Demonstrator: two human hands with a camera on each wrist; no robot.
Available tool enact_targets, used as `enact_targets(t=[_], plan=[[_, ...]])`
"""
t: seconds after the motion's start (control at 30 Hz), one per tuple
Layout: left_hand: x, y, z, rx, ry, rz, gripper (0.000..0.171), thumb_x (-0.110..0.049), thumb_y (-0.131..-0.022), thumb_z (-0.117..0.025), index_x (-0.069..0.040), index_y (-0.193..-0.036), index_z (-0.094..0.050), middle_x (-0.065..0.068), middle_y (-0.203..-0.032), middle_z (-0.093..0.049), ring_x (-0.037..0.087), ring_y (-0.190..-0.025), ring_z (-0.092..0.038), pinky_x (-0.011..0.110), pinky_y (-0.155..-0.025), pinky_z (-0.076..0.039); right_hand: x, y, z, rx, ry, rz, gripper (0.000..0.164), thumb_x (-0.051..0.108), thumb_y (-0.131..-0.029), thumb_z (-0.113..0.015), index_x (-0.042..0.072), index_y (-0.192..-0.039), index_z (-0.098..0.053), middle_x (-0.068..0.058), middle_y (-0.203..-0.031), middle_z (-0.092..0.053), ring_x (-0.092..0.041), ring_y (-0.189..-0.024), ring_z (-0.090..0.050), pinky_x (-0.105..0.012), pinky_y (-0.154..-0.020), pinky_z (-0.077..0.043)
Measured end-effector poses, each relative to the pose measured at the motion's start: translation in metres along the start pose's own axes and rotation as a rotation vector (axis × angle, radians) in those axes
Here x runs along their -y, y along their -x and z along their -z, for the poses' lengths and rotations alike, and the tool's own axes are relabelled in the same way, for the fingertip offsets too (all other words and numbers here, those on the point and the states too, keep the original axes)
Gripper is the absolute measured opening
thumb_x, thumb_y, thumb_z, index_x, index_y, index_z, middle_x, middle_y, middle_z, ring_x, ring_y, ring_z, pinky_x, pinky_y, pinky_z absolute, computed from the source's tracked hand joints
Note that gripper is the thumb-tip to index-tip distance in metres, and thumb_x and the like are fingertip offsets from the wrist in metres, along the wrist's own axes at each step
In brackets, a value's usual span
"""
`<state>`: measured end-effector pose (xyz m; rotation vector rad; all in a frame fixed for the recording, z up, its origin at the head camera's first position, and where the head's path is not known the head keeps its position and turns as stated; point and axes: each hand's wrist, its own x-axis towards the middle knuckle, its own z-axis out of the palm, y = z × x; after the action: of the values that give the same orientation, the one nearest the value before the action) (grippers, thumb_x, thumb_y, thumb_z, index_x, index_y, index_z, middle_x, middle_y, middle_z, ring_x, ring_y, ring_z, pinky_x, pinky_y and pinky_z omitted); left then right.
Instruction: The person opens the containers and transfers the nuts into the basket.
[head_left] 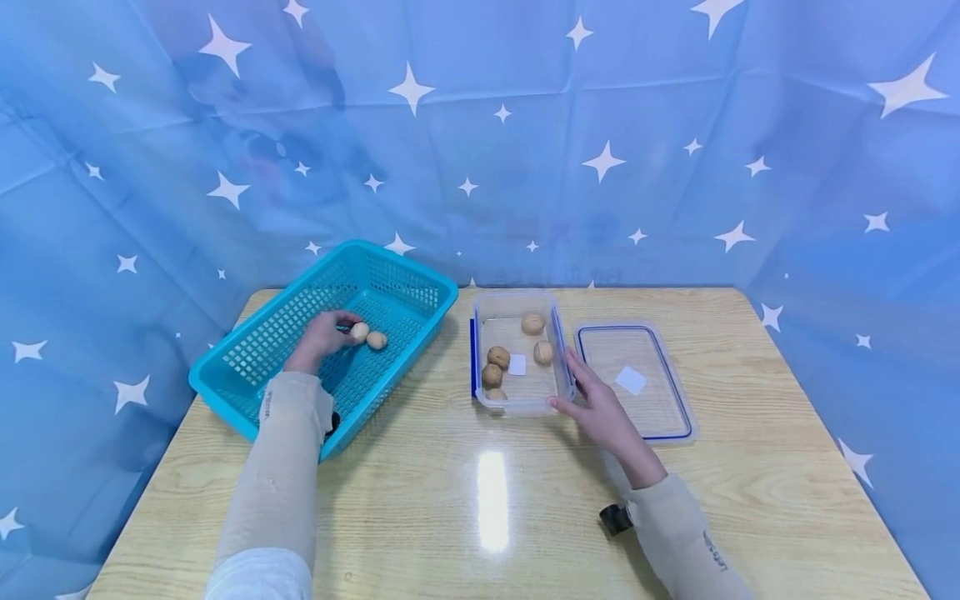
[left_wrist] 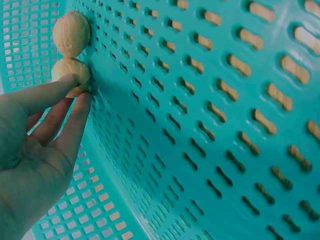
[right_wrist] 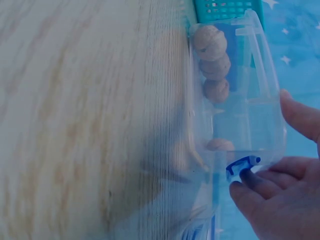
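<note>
My left hand point(head_left: 327, 332) reaches into the turquoise basket point(head_left: 262, 331) and pinches a walnut point(left_wrist: 71, 76) between thumb and fingers. Right beside it on the basket floor is another walnut point(head_left: 377, 340). My right hand point(head_left: 602, 410) holds the near right corner of a clear plastic container point(head_left: 517, 408), thumb at the near wall and fingers along the right side. In the right wrist view the fingers are by a blue-edged latch point(right_wrist: 242, 168). Several walnuts lie in the container, one of them point(head_left: 533, 323) at the far end, others along its left wall.
A clear lid point(head_left: 656, 404) with a blue seal lies flat right of the container, a white paper square point(head_left: 631, 381) on it. Another white square point(head_left: 517, 364) shows in the container. The wooden table point(head_left: 420, 517) ends at a blue star-patterned curtain point(head_left: 517, 192).
</note>
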<state>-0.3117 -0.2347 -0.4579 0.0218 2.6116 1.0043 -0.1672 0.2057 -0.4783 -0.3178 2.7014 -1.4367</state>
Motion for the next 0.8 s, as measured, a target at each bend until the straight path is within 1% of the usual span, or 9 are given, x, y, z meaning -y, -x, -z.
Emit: enact_targets(t=[0.13,0.37,0.47,0.57,0.8], plan=[[-0.001,0.0,0.0,-0.009,0.021,0.01,0.042,-0.011,-0.104,-0.052,-0.001,-0.145,-0.047,0.027,-0.152,-0.04,0.046,-0.139,-0.038,0.058,-0.111,-0.04,0.001,0.0,0.001,0.005,-0.004,-0.002,0.081,0.018,-0.097,-0.066,-0.003,-0.157,-0.016,-0.024,-0.165,-0.009,-0.046,-0.149,-0.021,-0.054,-0.12,-0.026],[0.002,-0.003,0.001,-0.053,0.091,0.041,0.042,-0.012,-0.105,-0.05,-0.005,-0.146,-0.047,0.023,-0.152,-0.042,0.043,-0.139,-0.04,0.059,-0.111,-0.041,0.0,0.0,0.0,0.007,-0.007,-0.005,0.081,0.02,-0.097,-0.065,-0.001,-0.158,-0.016,-0.025,-0.165,-0.01,-0.046,-0.149,-0.021,-0.054,-0.12,-0.026],[0.003,-0.003,0.002,-0.082,0.102,0.022,0.04,-0.012,-0.105,-0.05,-0.005,-0.145,-0.048,0.022,-0.15,-0.045,0.043,-0.137,-0.043,0.059,-0.11,-0.041,0.001,0.001,0.0,0.007,-0.006,-0.009,0.081,0.019,-0.097,-0.065,-0.001,-0.158,-0.016,-0.025,-0.165,-0.01,-0.047,-0.148,-0.022,-0.055,-0.12,-0.026],[0.0,-0.002,0.004,-0.121,0.102,-0.019,0.039,-0.011,-0.105,-0.049,-0.003,-0.143,-0.05,0.024,-0.147,-0.047,0.043,-0.136,-0.044,0.059,-0.109,-0.043,0.001,0.001,0.001,0.006,-0.007,-0.015,0.081,0.019,-0.097,-0.065,-0.001,-0.158,-0.016,-0.025,-0.165,-0.01,-0.047,-0.148,-0.022,-0.054,-0.12,-0.026],[-0.014,0.001,0.008,-0.201,0.154,-0.119,0.037,-0.012,-0.105,-0.049,-0.002,-0.141,-0.051,0.022,-0.145,-0.05,0.042,-0.136,-0.046,0.057,-0.11,-0.043,0.001,0.0,0.001,0.002,-0.018,-0.013,0.08,0.019,-0.097,-0.065,-0.001,-0.158,-0.016,-0.025,-0.165,-0.01,-0.046,-0.149,-0.021,-0.054,-0.121,-0.025]])
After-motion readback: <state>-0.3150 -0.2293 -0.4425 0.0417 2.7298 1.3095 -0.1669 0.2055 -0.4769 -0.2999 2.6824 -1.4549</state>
